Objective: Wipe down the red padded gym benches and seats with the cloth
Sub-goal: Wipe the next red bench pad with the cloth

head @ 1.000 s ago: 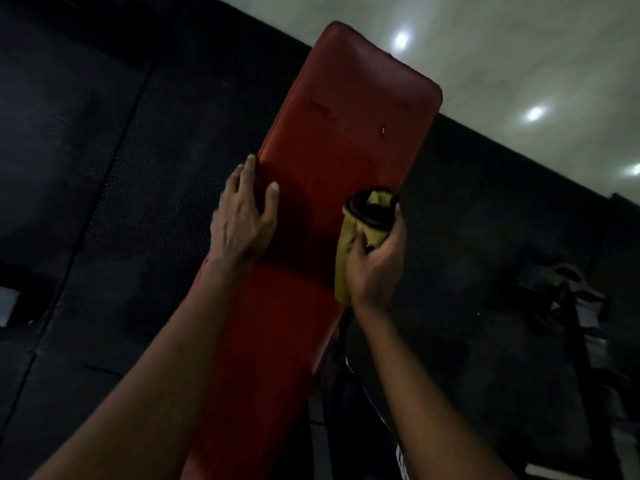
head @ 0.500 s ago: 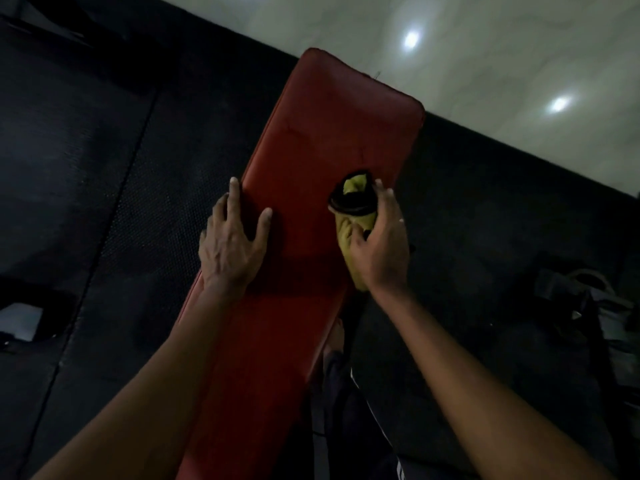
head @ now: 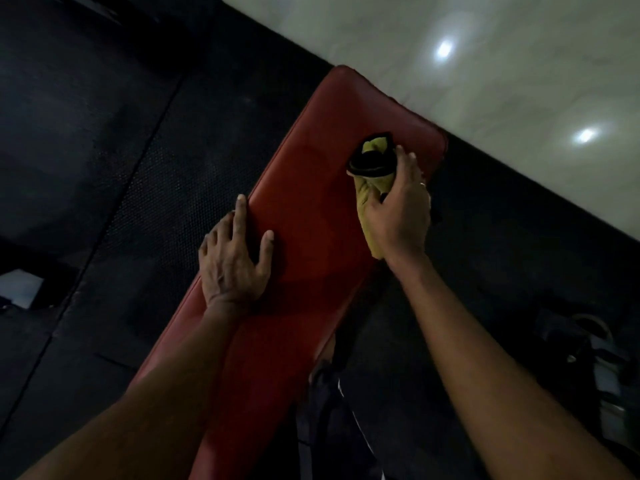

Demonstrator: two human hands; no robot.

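The wiping step is under way on the red padded bench [head: 311, 237], which runs from the lower centre of the frame up toward the upper right. The right hand [head: 398, 216] is closed around a bunched yellow cloth with a black edge [head: 372, 168], pressing it onto the pad near its far end. The left hand [head: 232, 261] lies flat and spread on the pad's left edge, holding nothing. Next, I judge, the cloth needs carrying across the far corner, then back down the length. No containers show here.
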